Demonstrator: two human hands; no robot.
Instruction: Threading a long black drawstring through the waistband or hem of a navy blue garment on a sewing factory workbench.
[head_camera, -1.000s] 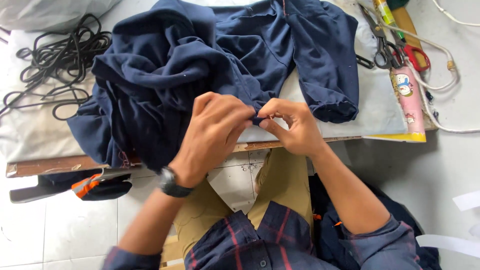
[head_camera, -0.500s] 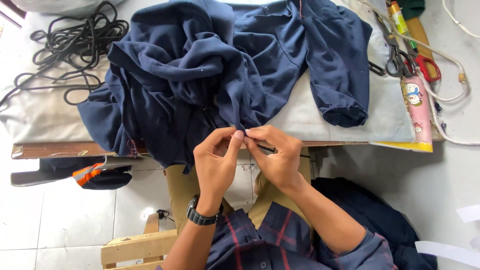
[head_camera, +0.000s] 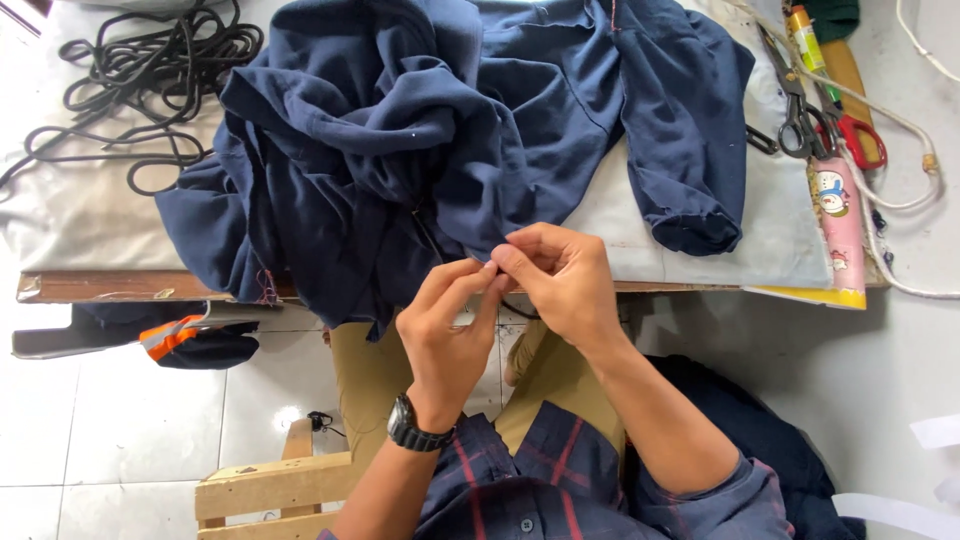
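hands (head_camera: 505, 290) at navy garment (head_camera: 420, 150) edge

You get bright, even daylight over the whole scene; shadows stay soft. The pale table cover (head_camera: 100, 215) at far left nearly washes out, and the floor tiles (head_camera: 130, 420) show mild glare. Focus holds sharp throughout, with slight wide-angle bending at the edges.

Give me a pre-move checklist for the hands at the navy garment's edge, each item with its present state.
1. Left hand pinching at the navy garment edge: ok.
2. Right hand fingertips meeting the left: ok.
3. What sits in the grip between them: cannot tell.
4. Garment supported on the table: not ok, part hangs over the front edge.
5. Scissors clear of both hands: ok.
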